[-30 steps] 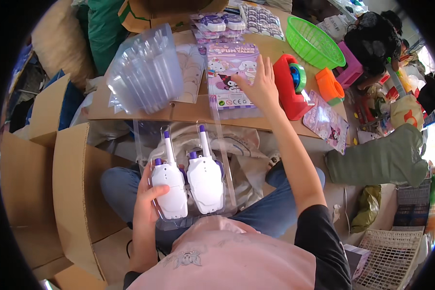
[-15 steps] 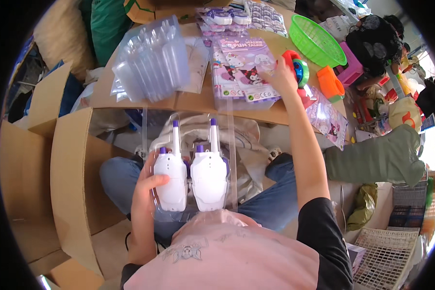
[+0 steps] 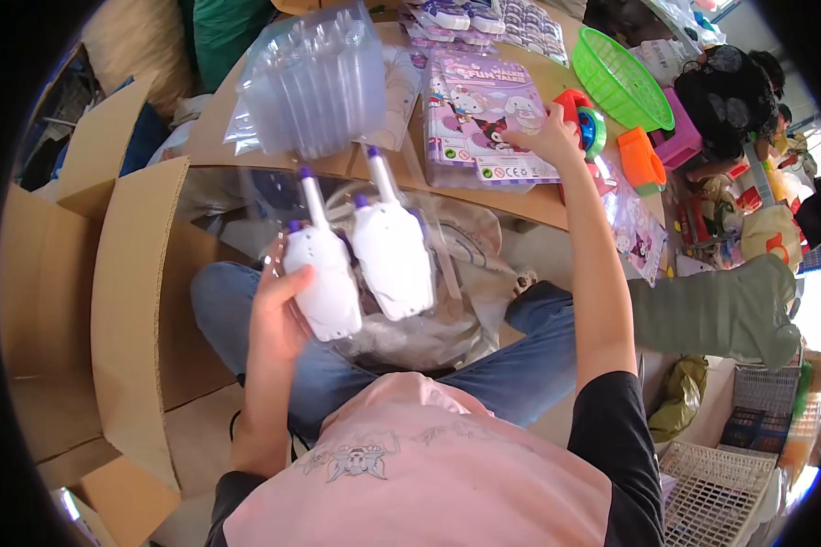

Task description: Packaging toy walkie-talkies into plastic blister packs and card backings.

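Observation:
My left hand (image 3: pixel 281 305) grips the left side of a clear plastic blister tray (image 3: pixel 442 264), its thumb over one toy. Two white toy walkie-talkies (image 3: pixel 392 260) with purple-tipped antennas sit in the tray, tilted and slightly blurred above my lap. Over the table my right hand (image 3: pixel 556 144) reaches to the right edge of a stack of colourful printed cards (image 3: pixel 470 105). Thumb and fingers close on the top printed card (image 3: pixel 520 167), which lies askew on the stack; the fingers' undersides are hidden.
Nested clear blister trays (image 3: pixel 315 87) stand left of the cards. Right of them are a red tape dispenser (image 3: pixel 575 105), an orange plastic piece (image 3: pixel 641 159) and a green basket (image 3: pixel 622 80). Open cardboard boxes (image 3: pixel 137 319) stand at my left. A person (image 3: pixel 725 96) sits at the far right.
My left hand has raised the tray of walkie-talkies toward the table and tilted it. My right hand stays at the cards, where the top card has shifted toward me. The whole view has turned slightly.

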A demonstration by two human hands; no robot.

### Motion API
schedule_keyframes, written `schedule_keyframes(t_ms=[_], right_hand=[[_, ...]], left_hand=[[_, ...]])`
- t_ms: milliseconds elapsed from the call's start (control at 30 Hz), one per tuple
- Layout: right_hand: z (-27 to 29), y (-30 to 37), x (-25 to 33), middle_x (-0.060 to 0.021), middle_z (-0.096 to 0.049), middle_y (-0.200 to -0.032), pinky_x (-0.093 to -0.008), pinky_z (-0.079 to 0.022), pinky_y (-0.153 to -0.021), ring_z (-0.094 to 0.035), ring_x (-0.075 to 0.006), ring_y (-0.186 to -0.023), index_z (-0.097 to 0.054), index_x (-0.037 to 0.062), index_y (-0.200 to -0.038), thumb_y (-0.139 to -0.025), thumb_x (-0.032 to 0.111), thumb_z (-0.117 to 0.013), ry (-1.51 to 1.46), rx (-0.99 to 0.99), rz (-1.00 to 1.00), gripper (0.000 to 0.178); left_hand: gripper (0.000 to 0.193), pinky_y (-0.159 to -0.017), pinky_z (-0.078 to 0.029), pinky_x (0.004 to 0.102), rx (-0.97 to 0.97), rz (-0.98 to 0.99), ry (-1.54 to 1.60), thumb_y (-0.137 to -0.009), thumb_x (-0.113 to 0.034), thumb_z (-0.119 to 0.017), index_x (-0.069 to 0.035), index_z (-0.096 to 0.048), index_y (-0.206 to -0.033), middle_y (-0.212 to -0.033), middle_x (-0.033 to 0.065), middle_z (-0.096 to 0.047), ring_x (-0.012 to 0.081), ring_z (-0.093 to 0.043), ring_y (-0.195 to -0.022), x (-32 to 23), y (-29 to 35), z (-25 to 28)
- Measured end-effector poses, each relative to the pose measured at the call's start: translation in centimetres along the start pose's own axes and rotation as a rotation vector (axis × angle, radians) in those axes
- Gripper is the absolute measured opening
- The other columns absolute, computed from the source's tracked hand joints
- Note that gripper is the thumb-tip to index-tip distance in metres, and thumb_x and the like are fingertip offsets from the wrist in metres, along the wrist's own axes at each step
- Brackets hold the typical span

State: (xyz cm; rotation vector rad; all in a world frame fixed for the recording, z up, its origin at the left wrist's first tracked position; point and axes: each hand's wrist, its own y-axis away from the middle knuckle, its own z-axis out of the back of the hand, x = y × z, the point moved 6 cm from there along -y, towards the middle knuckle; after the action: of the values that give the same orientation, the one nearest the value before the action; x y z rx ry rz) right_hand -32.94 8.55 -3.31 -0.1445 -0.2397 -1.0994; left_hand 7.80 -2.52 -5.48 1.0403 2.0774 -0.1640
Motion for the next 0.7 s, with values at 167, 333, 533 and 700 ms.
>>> schedule_keyframes(t_ms=[167, 333, 533, 700], right_hand=[[1.1, -1.4, -4.8, -0.0141, -0.055, -0.097, -0.0331, -0.047, -0.074, -0.056, -0.0238, -0.090, -0.038, 0.0033, -0.122, -0.056, 0.024, -0.082, -0.469, -0.474, 0.142, 0.082], [5.5, 5.0, -4.9, -0.0038, -0.058, -0.084, -0.0240, -0.048, -0.061, -0.055, -0.0098, -0.072, -0.053, -0.0006, -0.105, -0.083, 0.006, -0.061, -1.563, -0.367, 0.219, 0.024], [4.6, 15.2, 1.9, -0.0013, -0.060, -0.079, -0.0204, -0.045, -0.053, -0.056, -0.0051, -0.062, -0.051, 0.0041, -0.107, -0.083, 0.002, -0.057, -1.801, 0.090, 0.160, 0.024], [3.0, 16.4, 1.2, -0.0109, -0.063, -0.079, -0.0233, -0.049, -0.059, -0.062, -0.0150, -0.071, -0.042, 0.0026, -0.112, -0.079, -0.001, -0.060, -1.145, -0.062, 0.305, 0.038]], left_hand=[[0.049, -0.080, -0.051, 0.0373, 0.016, 0.084, -0.098, -0.078, -0.004, -0.055, -0.004, -0.039, -0.123, -0.107, 0.0131, -0.055, 0.0243, -0.059, -0.095, -1.9, -0.1, -0.1], [0.055, -0.081, -0.050, 0.0333, -0.050, -0.038, -0.322, -0.074, -0.005, -0.059, -0.002, -0.040, -0.125, -0.106, 0.0117, -0.057, 0.0221, -0.059, -0.095, -2.1, 0.8, 0.6], [0.056, -0.081, -0.049, 0.0306, -0.004, 0.201, -0.173, -0.074, -0.004, -0.059, -0.001, -0.039, -0.126, -0.108, 0.0115, -0.056, 0.0201, -0.058, -0.095, 0.6, -0.1, -0.5], [0.051, -0.080, -0.049, 0.0317, -0.011, 0.156, -0.165, -0.077, -0.005, -0.058, -0.002, -0.039, -0.125, -0.107, 0.0105, -0.056, 0.0201, -0.058, -0.095, 0.6, -0.7, -0.7]])
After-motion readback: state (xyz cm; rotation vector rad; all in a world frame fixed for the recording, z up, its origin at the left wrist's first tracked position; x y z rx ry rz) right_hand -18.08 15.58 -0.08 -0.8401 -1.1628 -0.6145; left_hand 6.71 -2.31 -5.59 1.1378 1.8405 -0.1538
